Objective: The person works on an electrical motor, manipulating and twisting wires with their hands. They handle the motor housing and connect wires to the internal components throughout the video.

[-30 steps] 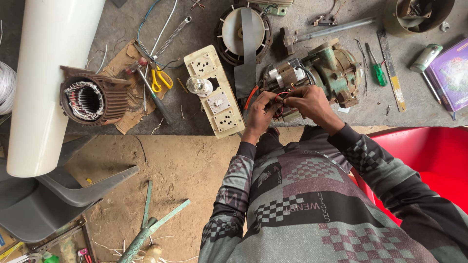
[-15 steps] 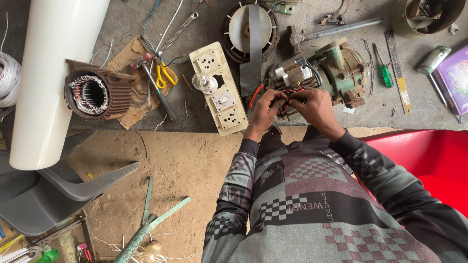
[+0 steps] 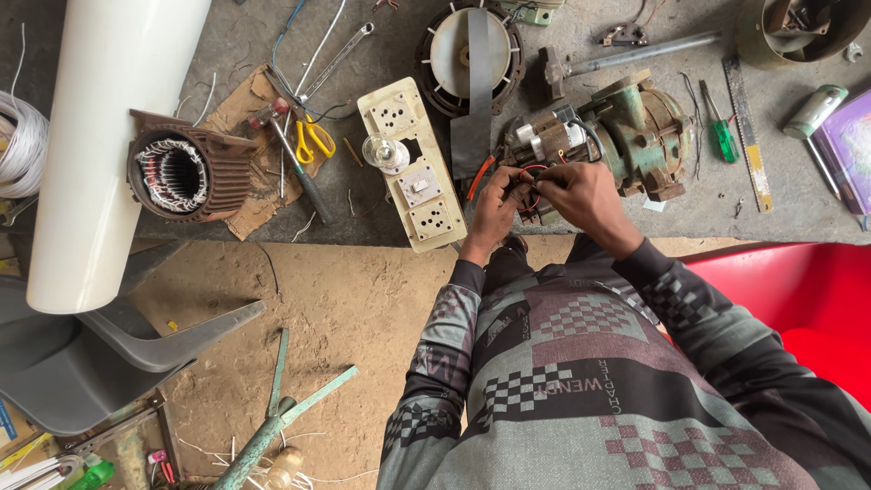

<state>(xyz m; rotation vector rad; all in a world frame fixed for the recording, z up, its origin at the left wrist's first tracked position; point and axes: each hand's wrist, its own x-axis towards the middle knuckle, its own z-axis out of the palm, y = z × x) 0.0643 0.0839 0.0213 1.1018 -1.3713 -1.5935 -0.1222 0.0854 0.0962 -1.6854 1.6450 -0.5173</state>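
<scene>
Red wires [image 3: 531, 172] are pinched by both hands, left [image 3: 497, 207] and right [image 3: 581, 192], beside a green motor [image 3: 640, 132].

The hands [image 3: 544, 195] cover where the red wires [image 3: 531, 172] join. The purple book [image 3: 848, 150] and the round housing [image 3: 798, 27] are cut by the frame's edges.

The motor [image 3: 626, 136] is showing dull green painted metal, worn and grimy. The wires [image 3: 531, 177] are wearing glossy red plastic. The table [image 3: 363, 200] is looking rough, grey and matt. The switchboard [image 3: 413, 168] is showing smooth cream plastic, and the scissors [image 3: 313, 141] glossy yellow handles.
</scene>
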